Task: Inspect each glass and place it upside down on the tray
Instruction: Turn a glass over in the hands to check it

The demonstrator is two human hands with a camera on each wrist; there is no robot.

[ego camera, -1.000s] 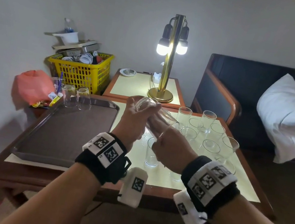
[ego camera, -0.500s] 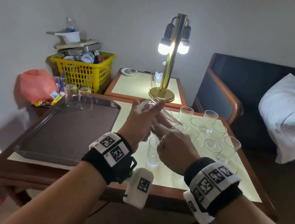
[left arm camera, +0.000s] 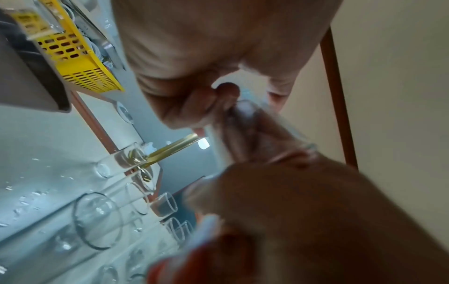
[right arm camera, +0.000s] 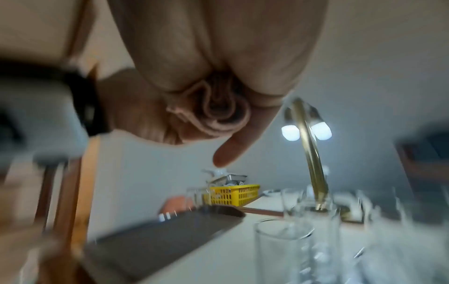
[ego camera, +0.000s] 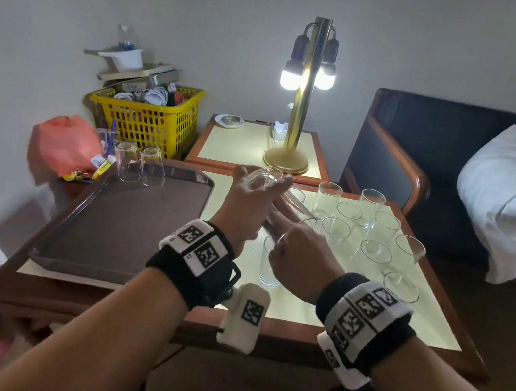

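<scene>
The left hand (ego camera: 249, 207) grips a clear glass (ego camera: 279, 195) by its base end, fingers and thumb curled round it, and holds it tilted above the table (ego camera: 433, 329), base toward the lamp (ego camera: 302, 100) and open mouth toward the person. The right hand (ego camera: 298, 264) sits at that mouth: in the head view its fingers (ego camera: 281, 213) reach along or into the glass, though whether they pinch the rim or only touch it I cannot tell. The glass is in the air between the brown tray (ego camera: 127, 224) and the cluster of upright glasses (ego camera: 360, 234) — touching neither.

The left wrist view shows the glass (left arm camera: 255, 130) from below, the left hand (left arm camera: 194, 57) closing on its thick base with curled fingers (left arm camera: 227, 90), and the right hand (left arm camera: 303, 211) filling the lower right, blurred. It also shows droplets on the pale tabletop (not visible from the head). The right wrist view is heavily blurred; it shows the right hand (right arm camera: 218, 76) with several fingers folded into the palm and one finger (right arm camera: 233, 149) pointing down straight, and does not show the held glass clearly.

On the tray's far left corner stand two inverted glasses (ego camera: 141, 164), side by side. Behind are a yellow basket (ego camera: 152, 121) and an orange bag (ego camera: 63, 140). The wristbands (ego camera: 196, 246) carry square black-and-white coded markers; no writing is readable.
</scene>
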